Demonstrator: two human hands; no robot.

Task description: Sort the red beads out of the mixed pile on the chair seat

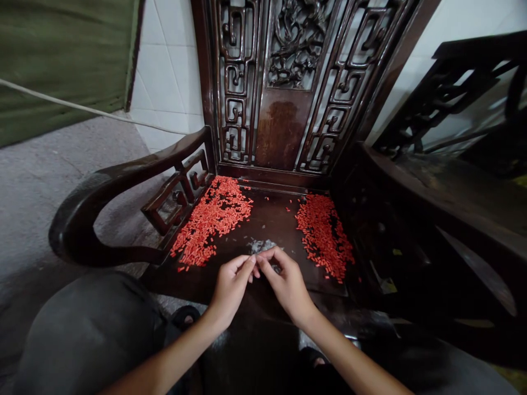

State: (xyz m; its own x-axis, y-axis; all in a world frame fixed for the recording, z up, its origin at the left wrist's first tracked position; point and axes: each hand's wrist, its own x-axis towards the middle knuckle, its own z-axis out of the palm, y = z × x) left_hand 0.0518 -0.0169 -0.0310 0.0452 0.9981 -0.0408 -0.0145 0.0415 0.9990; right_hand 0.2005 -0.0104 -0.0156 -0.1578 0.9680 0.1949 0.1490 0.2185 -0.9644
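My left hand (pixel 236 278) and my right hand (pixel 284 274) meet over the front part of a dark wooden chair seat (pixel 274 219). Thumbs and forefingers of both are pinched together, fingertips touching; whatever they hold is too small to make out. Just beyond the fingertips lies a little heap of small whitish, clear pieces (pixel 263 245). Many small red pieces (pixel 218 214) are spread over the left side of the seat. Another pile of red pieces (pixel 321 230) covers the right side.
The carved chair back (pixel 284 129) rises behind the seat. A curved left armrest (pixel 78 219) and a right armrest (pixel 436 203) flank it. A pale cord (pixel 82 105) runs across the upper left. My knees are at both lower sides.
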